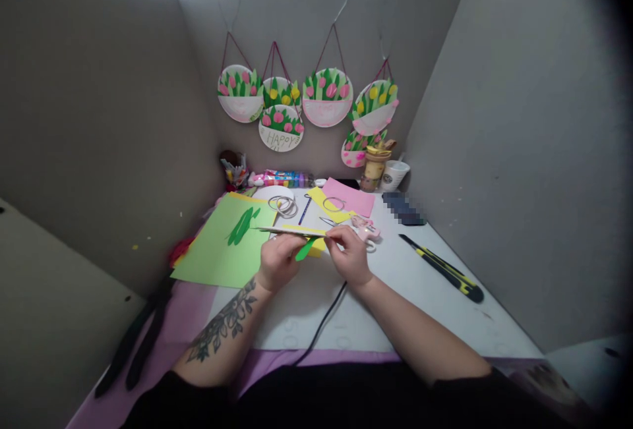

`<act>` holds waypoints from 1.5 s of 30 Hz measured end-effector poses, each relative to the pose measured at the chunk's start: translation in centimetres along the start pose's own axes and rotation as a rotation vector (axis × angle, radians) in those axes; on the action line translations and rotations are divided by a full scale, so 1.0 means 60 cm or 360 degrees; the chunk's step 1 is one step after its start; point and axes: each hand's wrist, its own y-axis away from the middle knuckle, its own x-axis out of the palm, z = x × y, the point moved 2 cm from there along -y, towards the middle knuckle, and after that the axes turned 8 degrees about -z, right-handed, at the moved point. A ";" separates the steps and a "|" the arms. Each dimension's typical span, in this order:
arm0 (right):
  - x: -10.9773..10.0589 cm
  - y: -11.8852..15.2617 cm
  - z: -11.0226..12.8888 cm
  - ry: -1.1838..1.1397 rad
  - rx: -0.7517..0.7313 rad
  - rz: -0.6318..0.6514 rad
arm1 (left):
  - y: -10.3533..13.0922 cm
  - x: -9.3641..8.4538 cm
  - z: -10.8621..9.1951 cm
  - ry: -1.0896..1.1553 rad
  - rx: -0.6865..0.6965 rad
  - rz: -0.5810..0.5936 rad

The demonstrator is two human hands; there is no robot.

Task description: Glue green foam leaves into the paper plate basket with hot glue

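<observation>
Between both hands is a flat paper piece [291,231], seen almost edge-on, so its face is hidden. Pinching its left part from below, my left hand [281,261] has its fingers partly out of sight. At the right end, the thumb and fingers of my right hand [349,254] close on the same piece. A green paper leaf [306,249] hangs below it between the hands. Just beyond my right hand lies a pink glue gun [366,228]. Yellow paper [316,251] shows under the held piece.
Light green paper [217,244] with dark green leaf cutouts [244,226] lies left. A utility knife [445,271] and a phone [404,209] are right. Behind are a coil of ribbon [283,205], a pen [304,210] and pink paper [351,197]. Paper-plate flower baskets [327,111] hang on the back panel.
</observation>
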 end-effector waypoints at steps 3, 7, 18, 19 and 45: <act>0.003 0.000 0.001 0.0018 0.0170 0.0056 | 0.007 0.010 0.006 -0.0032 -0.0169 -0.0036; 0.008 0.001 -0.002 0.0035 0.0355 0.0083 | 0.009 0.023 0.011 -0.0037 -0.0513 -0.0055; 0.020 0.012 -0.007 0.0010 0.0494 0.0218 | 0.018 0.040 0.023 -0.0215 -0.0645 0.0184; 0.021 0.013 -0.008 0.0006 0.0491 0.0232 | 0.018 0.039 0.024 -0.0238 -0.0653 0.0212; 0.023 0.017 -0.004 -0.0094 0.0611 0.0312 | -0.001 0.044 0.032 -0.0253 -0.0731 0.0316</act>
